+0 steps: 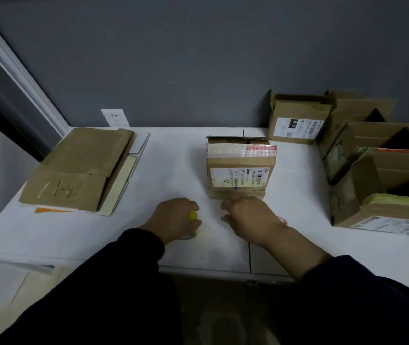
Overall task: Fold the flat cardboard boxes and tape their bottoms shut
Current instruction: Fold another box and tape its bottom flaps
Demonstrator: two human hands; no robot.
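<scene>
Left hand (173,220) fingers curled round a blurred yellow object (193,216), right hand (250,220) fingertips bent at the near bottom edge of a labelled cardboard box (240,168) mid-table, its grip unclear, flat boxes (79,168) stacked left, open-topped boxes (382,185) right, insides dark.

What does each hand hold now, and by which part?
The left hand curls round a yellow object, mostly hidden. The right hand is at the cardboard box's near edge; whether it holds anything cannot be told.
</scene>
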